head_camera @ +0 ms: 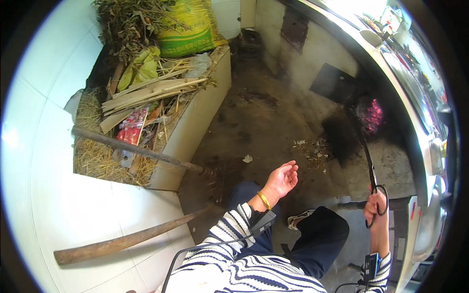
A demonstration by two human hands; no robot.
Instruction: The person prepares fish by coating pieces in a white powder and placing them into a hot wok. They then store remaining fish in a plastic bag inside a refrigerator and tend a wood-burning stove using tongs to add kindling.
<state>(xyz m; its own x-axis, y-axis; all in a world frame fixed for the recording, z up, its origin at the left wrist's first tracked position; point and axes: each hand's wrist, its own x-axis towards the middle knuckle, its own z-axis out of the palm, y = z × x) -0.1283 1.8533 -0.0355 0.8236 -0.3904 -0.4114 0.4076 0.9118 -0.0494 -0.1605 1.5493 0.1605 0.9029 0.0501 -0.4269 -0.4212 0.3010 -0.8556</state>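
My right hand (376, 203) is closed around the looped handles of long dark metal fire tongs (367, 157). They reach forward to a stove's firebox mouth, beside glowing red embers (373, 114). The tips of the tongs are lost in the dark, so whether they grip anything cannot be seen. A square black metal plate (332, 82) is on the stove front to the left of the embers. My left hand (282, 179) holds nothing; its palm faces up and its fingers are loosely curled above the sooty floor (234, 139).
On the left, a low-walled bin (196, 121) holds straw (89, 157), split wood strips (154, 91), dry stalks (128, 29) and a yellow-green woven sack (187, 27). Two wooden handles (139, 148) (128, 236) jut across nearby. The stove's countertop edge (406, 91) curves along the right.
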